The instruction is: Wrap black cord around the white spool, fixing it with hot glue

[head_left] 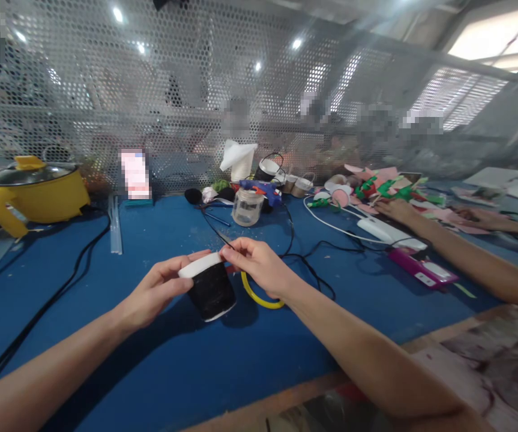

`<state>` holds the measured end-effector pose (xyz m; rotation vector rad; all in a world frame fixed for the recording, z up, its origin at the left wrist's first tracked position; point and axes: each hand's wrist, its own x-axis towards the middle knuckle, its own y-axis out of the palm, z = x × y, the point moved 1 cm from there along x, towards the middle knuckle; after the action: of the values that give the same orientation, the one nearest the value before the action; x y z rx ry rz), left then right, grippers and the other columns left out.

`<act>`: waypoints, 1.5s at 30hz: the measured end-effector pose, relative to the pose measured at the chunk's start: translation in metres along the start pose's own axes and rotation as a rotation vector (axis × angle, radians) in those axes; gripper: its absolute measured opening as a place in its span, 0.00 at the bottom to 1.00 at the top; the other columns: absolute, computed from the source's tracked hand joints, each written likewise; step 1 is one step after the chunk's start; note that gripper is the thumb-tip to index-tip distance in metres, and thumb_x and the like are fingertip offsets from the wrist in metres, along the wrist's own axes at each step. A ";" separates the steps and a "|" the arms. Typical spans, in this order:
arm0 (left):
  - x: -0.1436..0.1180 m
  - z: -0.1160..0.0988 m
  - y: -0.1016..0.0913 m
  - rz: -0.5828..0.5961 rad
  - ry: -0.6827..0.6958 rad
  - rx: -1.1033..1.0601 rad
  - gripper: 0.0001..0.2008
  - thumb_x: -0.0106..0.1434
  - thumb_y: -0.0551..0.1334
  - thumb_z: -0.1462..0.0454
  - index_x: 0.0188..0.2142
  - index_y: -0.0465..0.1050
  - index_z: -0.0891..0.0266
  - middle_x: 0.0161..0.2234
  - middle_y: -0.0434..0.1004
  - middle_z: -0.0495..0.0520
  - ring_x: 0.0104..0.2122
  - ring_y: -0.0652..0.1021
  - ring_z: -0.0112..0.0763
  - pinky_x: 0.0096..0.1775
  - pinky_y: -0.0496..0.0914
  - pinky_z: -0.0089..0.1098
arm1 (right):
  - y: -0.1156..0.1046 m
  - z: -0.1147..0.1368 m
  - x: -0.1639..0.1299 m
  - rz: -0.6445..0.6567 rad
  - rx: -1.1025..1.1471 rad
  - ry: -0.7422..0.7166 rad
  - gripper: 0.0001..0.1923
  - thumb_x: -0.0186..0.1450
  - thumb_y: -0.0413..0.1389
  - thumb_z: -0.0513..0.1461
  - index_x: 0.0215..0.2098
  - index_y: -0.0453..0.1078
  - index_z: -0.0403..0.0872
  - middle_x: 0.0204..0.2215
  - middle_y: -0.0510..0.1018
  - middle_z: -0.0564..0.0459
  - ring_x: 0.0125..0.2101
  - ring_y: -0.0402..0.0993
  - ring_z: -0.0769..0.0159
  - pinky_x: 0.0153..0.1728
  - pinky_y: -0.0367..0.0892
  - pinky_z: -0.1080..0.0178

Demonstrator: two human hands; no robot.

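A small black cup [212, 292] with a white rim is tilted above the blue table, and my left hand [157, 288] grips it by the rim on its left side. My right hand [256, 264] is at the opposite side of the rim, thumb and forefinger pinched on a thin black cord [216, 229] that runs up and to the left. Whether the cord is fixed to the cup is hidden by my fingers. Behind my right wrist lies a yellow ring [263, 302], partly covered.
A blue glue gun [261, 187] rests on a clear jar [246, 207]. Left stand a yellow electric pot [38, 192], clear glue sticks [115, 225] and a phone [135, 175]. Right are a white power strip [391, 233], a purple box [421, 268] and a co-worker's hands [396, 211] among craft pieces.
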<state>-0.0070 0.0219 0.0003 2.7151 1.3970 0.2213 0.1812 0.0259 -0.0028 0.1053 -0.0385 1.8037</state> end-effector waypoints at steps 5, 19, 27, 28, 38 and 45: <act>0.001 -0.006 0.006 -0.019 -0.003 -0.095 0.05 0.47 0.65 0.62 0.21 0.72 0.62 0.36 0.77 0.52 0.42 0.70 0.40 0.44 0.61 0.33 | 0.004 0.001 0.000 0.010 0.122 0.053 0.14 0.51 0.59 0.46 0.29 0.67 0.45 0.29 0.73 0.54 0.32 0.69 0.69 0.37 0.64 0.62; 0.001 -0.006 0.003 -0.059 -0.093 -0.237 0.07 0.46 0.64 0.63 0.26 0.72 0.63 0.23 0.73 0.49 0.28 0.70 0.31 0.34 0.62 0.30 | 0.012 -0.003 0.000 0.031 0.451 0.150 0.12 0.50 0.61 0.42 0.22 0.63 0.45 0.24 0.70 0.58 0.25 0.66 0.73 0.30 0.63 0.67; 0.002 -0.009 0.004 -0.043 -0.095 -0.226 0.10 0.47 0.64 0.62 0.31 0.74 0.61 0.33 0.76 0.52 0.35 0.72 0.37 0.40 0.63 0.34 | 0.012 -0.005 0.000 0.093 0.455 0.133 0.13 0.50 0.61 0.44 0.23 0.62 0.45 0.23 0.66 0.59 0.24 0.63 0.75 0.28 0.62 0.69; 0.002 -0.008 0.003 -0.028 -0.084 -0.216 0.09 0.47 0.64 0.62 0.31 0.74 0.61 0.34 0.76 0.52 0.37 0.72 0.37 0.41 0.62 0.34 | 0.011 -0.005 0.001 0.093 0.429 0.122 0.14 0.50 0.61 0.44 0.24 0.62 0.45 0.24 0.66 0.59 0.24 0.63 0.75 0.29 0.62 0.69; 0.012 0.004 -0.013 0.044 -0.128 0.064 0.12 0.51 0.60 0.67 0.36 0.73 0.60 0.49 0.70 0.55 0.48 0.68 0.43 0.50 0.56 0.38 | -0.006 0.005 0.004 0.120 -0.343 -0.308 0.08 0.59 0.52 0.41 0.24 0.60 0.46 0.27 0.65 0.55 0.28 0.60 0.71 0.31 0.58 0.66; 0.013 0.001 -0.015 0.043 -0.023 0.399 0.16 0.47 0.62 0.67 0.38 0.73 0.59 0.52 0.65 0.56 0.55 0.59 0.50 0.53 0.51 0.44 | 0.002 0.001 0.002 0.097 -0.572 -0.409 0.10 0.59 0.51 0.38 0.22 0.55 0.48 0.26 0.63 0.56 0.28 0.60 0.69 0.32 0.58 0.65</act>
<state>-0.0113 0.0409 -0.0011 3.0490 1.5185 -0.0987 0.1789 0.0271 -0.0016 0.0612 -0.8550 1.7746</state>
